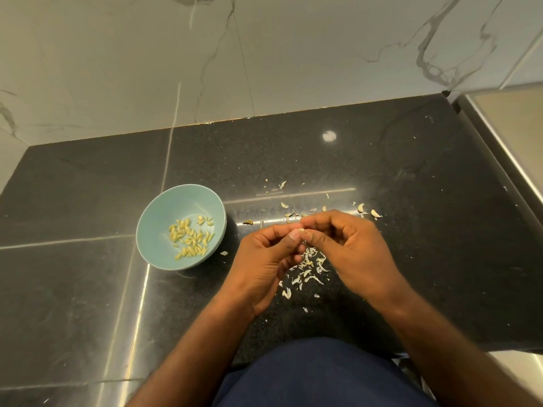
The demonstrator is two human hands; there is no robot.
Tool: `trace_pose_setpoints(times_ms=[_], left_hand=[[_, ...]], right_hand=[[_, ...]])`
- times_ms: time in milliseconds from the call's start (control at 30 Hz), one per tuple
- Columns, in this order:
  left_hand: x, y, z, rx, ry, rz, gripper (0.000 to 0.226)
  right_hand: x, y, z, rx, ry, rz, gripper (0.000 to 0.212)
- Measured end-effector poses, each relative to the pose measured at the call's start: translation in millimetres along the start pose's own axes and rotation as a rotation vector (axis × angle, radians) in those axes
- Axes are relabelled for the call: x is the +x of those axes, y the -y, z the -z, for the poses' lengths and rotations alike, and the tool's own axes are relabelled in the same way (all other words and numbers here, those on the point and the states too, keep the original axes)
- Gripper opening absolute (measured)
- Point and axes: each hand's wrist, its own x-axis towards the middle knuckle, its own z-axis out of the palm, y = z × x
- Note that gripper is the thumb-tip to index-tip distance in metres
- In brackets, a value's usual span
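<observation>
Over the black counter, my left hand (264, 259) and my right hand (346, 245) meet fingertip to fingertip and together pinch one small pale seed (301, 230). Only a sliver of the seed shows between the thumbs and fingers. To the left stands a light blue bowl (158, 218) holding several peeled yellowish kernels (191, 237). Beneath and behind my hands lie scattered whitish husk scraps (308, 268). Two unpeeled seeds (368, 211) lie just beyond my right hand.
The black stone counter (411, 259) ends at a marble wall (205, 54) behind. A steel-edged ledge (505, 148) runs along the right side. The counter's front edge lies near my body, by my dark blue clothing (317, 377).
</observation>
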Motion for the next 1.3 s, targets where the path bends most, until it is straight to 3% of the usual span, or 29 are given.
trace_pose_setpoints(times_ms=[267,533,1100,1300], left_hand=[[-2.6,4.1,2.5,0.34,-0.122,-0.202,0.015],[-6.5,-7.2,-1.5,0.744,-0.084,-0.45,0.014],[-8.5,-11.8,-3.6,1.122,-0.055,-0.696,0.012],[-8.1,-12.4,-5.8,1.142,-0.027,-0.723,0.008]], right_hand=[[2.3,-6.2,-5.9,0.08,-0.018,-0.097,0.005],[3.2,-4.4,0.2,0.029,0.021,-0.076,0.007],[3.1,-1.9,8.2,0.239,0.044,-0.111,0.008],[0.9,-2.9,9.8,0.284,0.061,-0.146,0.009]])
